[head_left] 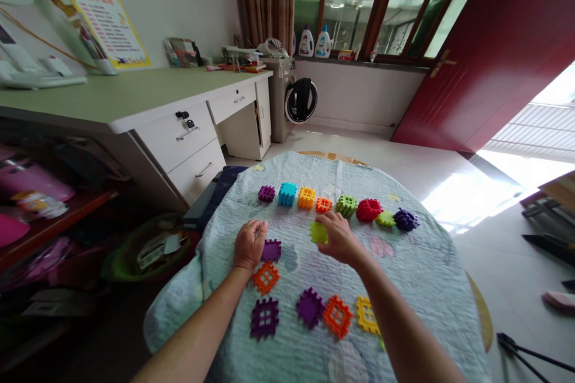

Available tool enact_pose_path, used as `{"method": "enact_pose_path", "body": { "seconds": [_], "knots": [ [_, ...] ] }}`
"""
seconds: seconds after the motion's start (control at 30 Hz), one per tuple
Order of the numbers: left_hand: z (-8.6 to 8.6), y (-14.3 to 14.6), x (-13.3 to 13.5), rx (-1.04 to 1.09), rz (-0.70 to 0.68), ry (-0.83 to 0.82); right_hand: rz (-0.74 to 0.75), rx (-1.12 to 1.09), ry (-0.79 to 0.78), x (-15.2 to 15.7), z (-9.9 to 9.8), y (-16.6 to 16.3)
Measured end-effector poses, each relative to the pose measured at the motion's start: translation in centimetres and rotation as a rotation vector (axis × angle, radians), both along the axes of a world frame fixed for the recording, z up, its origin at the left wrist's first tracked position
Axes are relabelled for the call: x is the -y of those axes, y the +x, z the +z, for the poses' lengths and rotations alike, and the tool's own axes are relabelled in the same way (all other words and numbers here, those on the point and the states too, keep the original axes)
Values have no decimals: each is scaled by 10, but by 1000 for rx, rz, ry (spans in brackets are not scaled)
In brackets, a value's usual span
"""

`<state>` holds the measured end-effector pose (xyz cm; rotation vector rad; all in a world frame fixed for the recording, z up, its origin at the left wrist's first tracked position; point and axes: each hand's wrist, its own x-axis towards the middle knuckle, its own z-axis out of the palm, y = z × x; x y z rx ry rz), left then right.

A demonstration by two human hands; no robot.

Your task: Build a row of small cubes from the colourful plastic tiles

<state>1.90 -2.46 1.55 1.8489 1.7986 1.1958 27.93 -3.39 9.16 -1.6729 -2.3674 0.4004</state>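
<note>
On a round table with a pale blue quilted cloth [417, 275], my right hand [340, 238] pinches a lime green flat waffle tile [317, 231]. My left hand [250, 243] rests curled on the cloth, its fingers touching a purple flat tile [272, 249]. A row of built cubes lies beyond: purple [266, 193], blue [287, 194], yellow-orange [306, 197], orange [323, 204], green [345, 206], red [368, 210], light green [385, 219], dark purple [405, 219]. Nearer me lie loose flat tiles: orange [266, 277], purple [264, 318], purple [309, 307], orange [337, 315], yellow [368, 314].
A green-topped desk with drawers [179, 131] stands to the left, a washing machine [291, 99] behind it. A green basket [144, 248] sits on the floor by the table. A red door [494, 54] stands open at the right. Dark objects lie on the floor at the far right.
</note>
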Motion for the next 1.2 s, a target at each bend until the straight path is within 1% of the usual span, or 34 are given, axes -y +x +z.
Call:
{"method": "enact_pose_path", "body": {
  "seconds": [0.1,0.2,0.27,0.33,0.43,0.53,0.63,0.73,0.83,0.93,1.03,1.2],
  "knots": [
    [0,0,0,5,-9,3,-68,-9,55,0,11,44],
    [0,-1,-1,-2,-14,8,-161,48,91,-9,17,78],
    [0,0,-1,-12,-13,9,-211,84,107,-21,17,91],
    [0,0,-1,-21,-11,10,-241,107,107,-34,16,97],
    [1,0,-1,-31,-13,3,-261,133,81,-54,17,100],
    [2,0,-1,-44,-9,-5,-275,148,76,-68,23,108],
    [3,-1,0,-51,-11,-10,-326,145,107,-75,31,132],
    [3,-1,0,-54,-18,-12,-382,169,135,-73,33,166],
    [1,-2,-1,-55,-23,-5,-418,227,110,-66,28,196],
    [-1,-3,-3,-59,-31,-5,-445,266,62,-58,16,214],
    [-3,-4,-3,-67,-31,-7,-436,289,38,-53,4,221],
    [-2,-3,-3,-71,-26,-9,-378,351,6,-55,-13,219]
  ]
}}
